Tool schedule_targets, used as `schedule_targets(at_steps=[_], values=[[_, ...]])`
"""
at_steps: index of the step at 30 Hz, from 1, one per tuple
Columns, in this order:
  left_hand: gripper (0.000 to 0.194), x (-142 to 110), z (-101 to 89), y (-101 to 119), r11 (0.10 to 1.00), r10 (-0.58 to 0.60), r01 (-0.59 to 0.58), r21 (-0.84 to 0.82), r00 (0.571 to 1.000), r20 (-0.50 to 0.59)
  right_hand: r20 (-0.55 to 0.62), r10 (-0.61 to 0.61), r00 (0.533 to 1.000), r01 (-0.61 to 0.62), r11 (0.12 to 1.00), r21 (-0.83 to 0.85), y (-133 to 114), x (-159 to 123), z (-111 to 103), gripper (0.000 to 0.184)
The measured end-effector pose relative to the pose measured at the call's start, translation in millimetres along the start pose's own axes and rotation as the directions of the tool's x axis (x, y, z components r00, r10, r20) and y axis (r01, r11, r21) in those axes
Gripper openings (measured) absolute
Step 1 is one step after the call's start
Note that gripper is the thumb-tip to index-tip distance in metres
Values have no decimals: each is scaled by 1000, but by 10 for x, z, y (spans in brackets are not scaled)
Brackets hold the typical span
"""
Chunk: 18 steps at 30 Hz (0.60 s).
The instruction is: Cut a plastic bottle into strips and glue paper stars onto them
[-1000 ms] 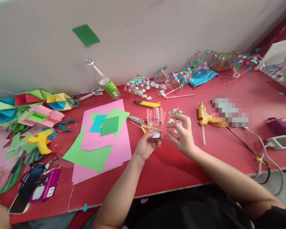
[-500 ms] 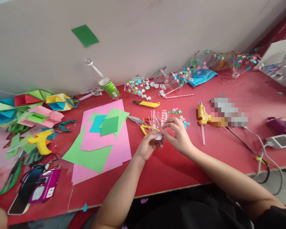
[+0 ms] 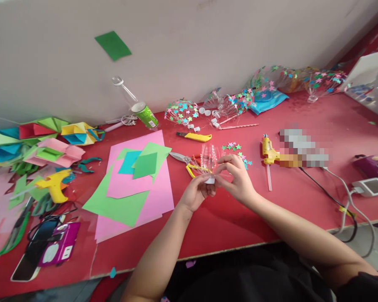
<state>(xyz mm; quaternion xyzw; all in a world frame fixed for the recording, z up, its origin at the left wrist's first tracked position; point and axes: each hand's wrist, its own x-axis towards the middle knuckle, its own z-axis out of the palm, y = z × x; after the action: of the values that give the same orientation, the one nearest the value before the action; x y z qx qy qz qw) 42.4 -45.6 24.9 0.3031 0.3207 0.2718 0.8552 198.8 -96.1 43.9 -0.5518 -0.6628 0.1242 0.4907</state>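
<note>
My left hand [image 3: 195,193] is closed around the white-capped base of a clear plastic bottle piece [image 3: 208,156] cut into thin strips that stand upward. On its right side, the bent fingers of my right hand [image 3: 236,176] pinch at the base of the strips, though what lies between the fingertips is too small to make out. Just behind the piece are scissors [image 3: 179,157] and yellow-handled pliers [image 3: 192,168], partly hidden by it. Small paper stars [image 3: 233,146] lie scattered beyond my right hand.
Coloured paper sheets [image 3: 129,180] lie to the left. A yellow utility knife [image 3: 197,137], a green-labelled bottle [image 3: 145,115] and star-covered clear ornaments [image 3: 182,112] are farther back. At right are a glue gun [image 3: 269,153] and cables [image 3: 343,188]; another glue gun [image 3: 55,186] lies left.
My right fingers have shifted slightly in towards the base of the strips; my left hand keeps its hold. A blurred skin-coloured shape at the lower left corner has gone from view.
</note>
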Motion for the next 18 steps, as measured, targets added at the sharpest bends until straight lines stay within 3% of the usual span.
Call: schedule_targets(at_steps=[7,13,18], values=[[17,-6,5,-11,1000,20,-20,21,1000,-12,-24,-116,993,111,982,-155,2,-11,3,3],[18,-8,-10,-13,1000,20,-20,12,1000,-3,-28,-218,976,209,961,-179,-4,-12,-6,7],[16,7,-26,-10,999,32,-32,-19,999,-43,-20,-233,972,226,960,-165,6,-22,10,7]])
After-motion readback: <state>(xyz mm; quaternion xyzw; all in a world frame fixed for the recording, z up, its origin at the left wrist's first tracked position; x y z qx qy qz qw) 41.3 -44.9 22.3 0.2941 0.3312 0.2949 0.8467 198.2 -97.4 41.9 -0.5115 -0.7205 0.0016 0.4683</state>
